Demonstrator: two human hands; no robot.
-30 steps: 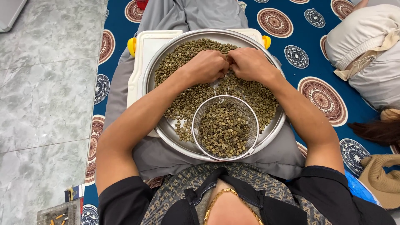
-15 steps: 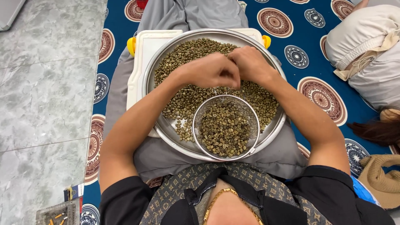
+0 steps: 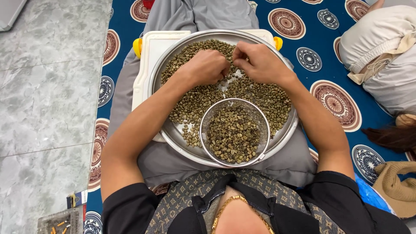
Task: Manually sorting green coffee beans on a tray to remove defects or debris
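A wide steel tray rests on my lap and holds a layer of green coffee beans. At its near edge a small wire-mesh sieve sits inside it, filled with more beans. My left hand lies curled on the beans at the tray's far middle, its fingers closed over some. My right hand is right beside it, fingertips pinched on beans where the two hands meet. Between the hands a bare patch of tray shows.
Under the tray lies a white plastic box lid with yellow clips. I sit on a blue patterned mat beside grey marble floor. Another person in beige clothing sits at right. A small tray of cigarette butts is at bottom left.
Half a second ago my left hand had reached right, toward the sieve's far rim; it has drawn back to the left. My right hand has shifted slightly farther away.
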